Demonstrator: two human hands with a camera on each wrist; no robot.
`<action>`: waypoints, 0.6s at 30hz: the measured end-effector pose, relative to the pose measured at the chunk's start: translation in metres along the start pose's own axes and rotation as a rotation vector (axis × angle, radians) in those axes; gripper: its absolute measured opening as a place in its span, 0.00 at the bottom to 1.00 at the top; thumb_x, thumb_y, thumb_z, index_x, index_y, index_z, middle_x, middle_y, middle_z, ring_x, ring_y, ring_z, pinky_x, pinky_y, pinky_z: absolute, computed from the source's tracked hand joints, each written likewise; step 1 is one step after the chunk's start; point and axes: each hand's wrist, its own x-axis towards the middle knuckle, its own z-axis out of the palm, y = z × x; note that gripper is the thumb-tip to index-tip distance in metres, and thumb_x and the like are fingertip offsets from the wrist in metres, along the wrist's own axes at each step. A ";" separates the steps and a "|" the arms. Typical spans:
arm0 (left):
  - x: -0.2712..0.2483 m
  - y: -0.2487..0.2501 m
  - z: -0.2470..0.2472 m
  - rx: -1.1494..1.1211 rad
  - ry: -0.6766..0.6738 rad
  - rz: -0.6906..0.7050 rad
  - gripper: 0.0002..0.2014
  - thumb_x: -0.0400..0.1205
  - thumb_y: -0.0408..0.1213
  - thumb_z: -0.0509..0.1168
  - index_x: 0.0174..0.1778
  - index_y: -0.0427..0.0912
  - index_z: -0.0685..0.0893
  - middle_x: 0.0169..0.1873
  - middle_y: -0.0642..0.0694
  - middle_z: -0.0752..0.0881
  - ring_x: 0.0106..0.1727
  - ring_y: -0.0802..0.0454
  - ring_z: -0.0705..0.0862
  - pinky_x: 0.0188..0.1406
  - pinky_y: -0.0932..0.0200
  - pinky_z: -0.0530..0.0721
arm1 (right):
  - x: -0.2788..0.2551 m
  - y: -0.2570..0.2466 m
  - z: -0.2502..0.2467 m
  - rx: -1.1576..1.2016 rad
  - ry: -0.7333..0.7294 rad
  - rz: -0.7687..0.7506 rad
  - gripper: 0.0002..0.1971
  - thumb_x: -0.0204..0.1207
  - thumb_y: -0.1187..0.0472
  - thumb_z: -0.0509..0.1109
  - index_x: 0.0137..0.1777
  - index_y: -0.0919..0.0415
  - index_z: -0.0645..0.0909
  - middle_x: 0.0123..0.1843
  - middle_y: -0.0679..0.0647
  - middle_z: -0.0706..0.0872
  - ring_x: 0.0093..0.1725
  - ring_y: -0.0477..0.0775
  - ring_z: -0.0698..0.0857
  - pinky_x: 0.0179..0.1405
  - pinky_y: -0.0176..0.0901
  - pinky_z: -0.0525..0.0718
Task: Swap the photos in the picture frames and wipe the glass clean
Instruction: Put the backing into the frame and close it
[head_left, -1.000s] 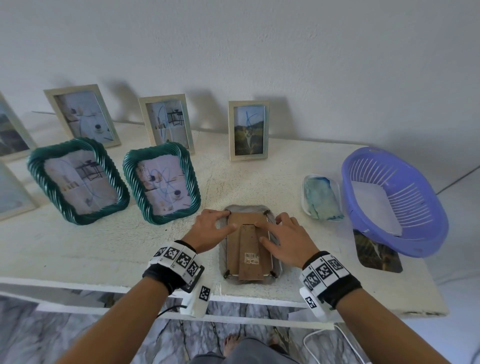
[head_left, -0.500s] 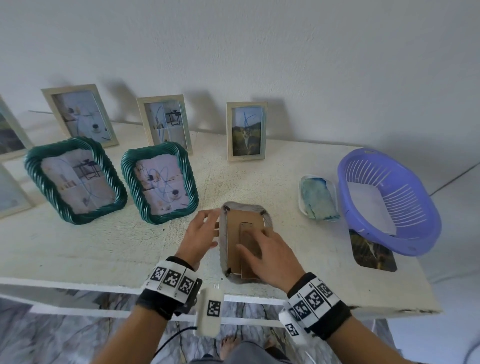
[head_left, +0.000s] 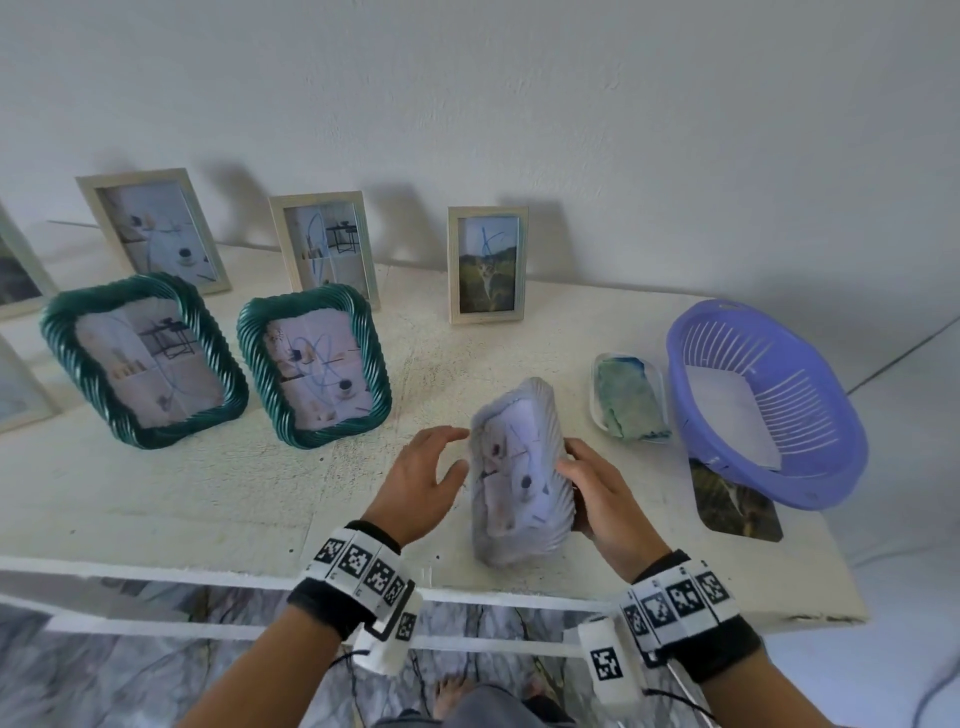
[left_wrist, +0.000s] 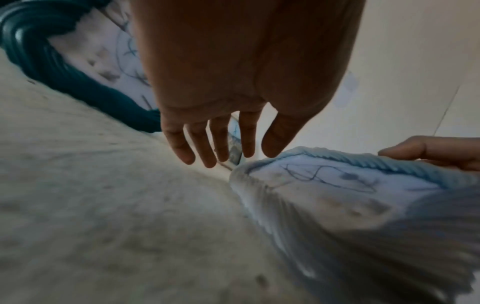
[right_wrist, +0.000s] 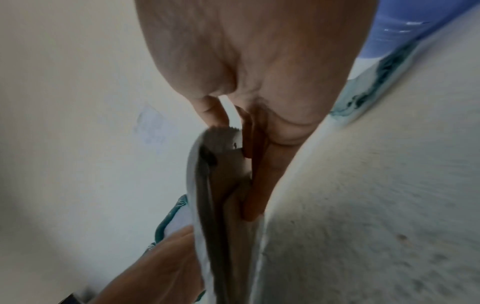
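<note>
A pale blue-white ribbed picture frame (head_left: 519, 467) stands nearly upright above the table's front, its scribbled glass facing me. My right hand (head_left: 579, 470) grips its right edge, thumb on the front and fingers behind on the brown backing (right_wrist: 228, 170). My left hand (head_left: 436, 462) is open with straight fingers (left_wrist: 215, 144), close beside the frame's left edge (left_wrist: 337, 185). Whether the left hand touches the frame I cannot tell. A blue-green cloth (head_left: 628, 400) lies in a small white dish to the right. A loose photo (head_left: 735, 504) lies by the basket.
Two teal rope-edged frames (head_left: 140, 358) (head_left: 311, 364) stand at the left. Three cream frames (head_left: 156, 228) (head_left: 324, 244) (head_left: 485, 265) lean along the back wall. A purple basket (head_left: 841, 415) with white paper inside sits at the right. The white table's front edge (head_left: 208, 569) lies just below my wrists.
The frame lay face down with both hands on its backing. My right hand has lifted it and turned the glass toward me, while the left hand came off it.
</note>
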 end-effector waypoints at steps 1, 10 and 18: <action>-0.001 -0.009 0.002 0.053 -0.019 0.014 0.23 0.84 0.47 0.59 0.74 0.43 0.77 0.70 0.45 0.79 0.70 0.47 0.77 0.69 0.54 0.74 | 0.001 0.005 -0.002 0.020 0.009 0.028 0.12 0.87 0.61 0.56 0.59 0.60 0.81 0.49 0.61 0.88 0.45 0.57 0.88 0.39 0.48 0.85; -0.022 -0.034 0.002 0.346 -0.061 0.088 0.32 0.78 0.55 0.48 0.76 0.47 0.77 0.76 0.48 0.75 0.72 0.43 0.74 0.67 0.39 0.75 | 0.022 0.038 -0.023 -0.734 0.089 -0.006 0.07 0.81 0.62 0.67 0.54 0.59 0.86 0.42 0.54 0.90 0.40 0.51 0.89 0.45 0.46 0.89; -0.023 -0.044 0.005 0.422 -0.015 0.165 0.20 0.82 0.60 0.52 0.61 0.53 0.77 0.78 0.53 0.71 0.77 0.51 0.69 0.72 0.45 0.72 | 0.066 -0.004 -0.045 -1.177 0.228 -0.172 0.12 0.83 0.53 0.64 0.57 0.59 0.83 0.48 0.53 0.86 0.43 0.50 0.85 0.42 0.43 0.84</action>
